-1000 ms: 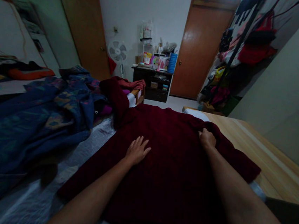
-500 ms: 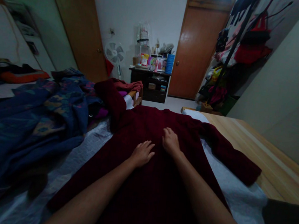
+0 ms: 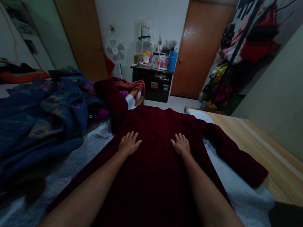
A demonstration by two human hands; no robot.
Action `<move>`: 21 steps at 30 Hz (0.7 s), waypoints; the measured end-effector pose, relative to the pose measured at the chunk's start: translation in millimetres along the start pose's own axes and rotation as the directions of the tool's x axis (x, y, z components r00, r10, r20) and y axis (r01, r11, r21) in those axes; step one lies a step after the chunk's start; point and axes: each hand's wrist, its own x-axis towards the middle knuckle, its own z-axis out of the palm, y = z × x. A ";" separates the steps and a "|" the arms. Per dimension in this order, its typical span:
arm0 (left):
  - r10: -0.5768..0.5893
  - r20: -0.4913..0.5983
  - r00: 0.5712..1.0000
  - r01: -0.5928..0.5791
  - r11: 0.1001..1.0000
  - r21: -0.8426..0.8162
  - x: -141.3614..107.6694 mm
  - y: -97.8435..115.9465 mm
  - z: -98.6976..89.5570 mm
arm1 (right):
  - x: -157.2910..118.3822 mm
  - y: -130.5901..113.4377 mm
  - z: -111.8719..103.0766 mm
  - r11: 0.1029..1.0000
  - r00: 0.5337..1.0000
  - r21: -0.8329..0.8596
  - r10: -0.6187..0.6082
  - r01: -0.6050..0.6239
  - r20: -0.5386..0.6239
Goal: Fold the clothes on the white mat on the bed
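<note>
A long dark red garment (image 3: 150,177), perhaps a coat or dress, lies spread out in front of me with its sleeves out to the sides. Its right-hand sleeve (image 3: 239,159) stretches across onto the wooden board, while the other sleeve (image 3: 110,97) is bent up at the left. My left hand (image 3: 129,143) rests flat on the upper left of the cloth, fingers spread. On the upper right of it, my right hand (image 3: 181,144) also lies flat with fingers apart. Neither hand grips anything.
Under the garment is a pale patterned sheet (image 3: 93,147). A heap of blue floral cloth (image 3: 32,123) lies at the left. Along the right side runs a light wooden board (image 3: 279,150). A dark cabinet (image 3: 150,86), a fan (image 3: 116,51) and hanging bags (image 3: 260,40) stand farther back.
My hands have moved apart over the garment, the left one outward to the left, the right one slightly to the right. My right hand's bent fingers have spread flat.
</note>
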 end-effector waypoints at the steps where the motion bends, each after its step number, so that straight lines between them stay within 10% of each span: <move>1: -0.001 0.005 1.000 0.001 1.000 0.005 -2.0 -2.4 -0.4 | -0.3 6.3 -1.5 1.000 1.000 -0.013 0.016 -0.016 -0.001; 8: 0.150 -0.017 0.988 -0.150 0.989 0.016 -35.1 11.6 -6.7 | -31.7 -0.4 -6.6 0.999 0.999 -0.017 0.043 -0.043 0.003; 21: 0.483 0.063 0.873 -0.466 0.866 -0.183 -130.6 48.8 -12.4 | -140.5 -36.5 4.9 0.919 0.922 0.075 -0.387 0.388 -0.024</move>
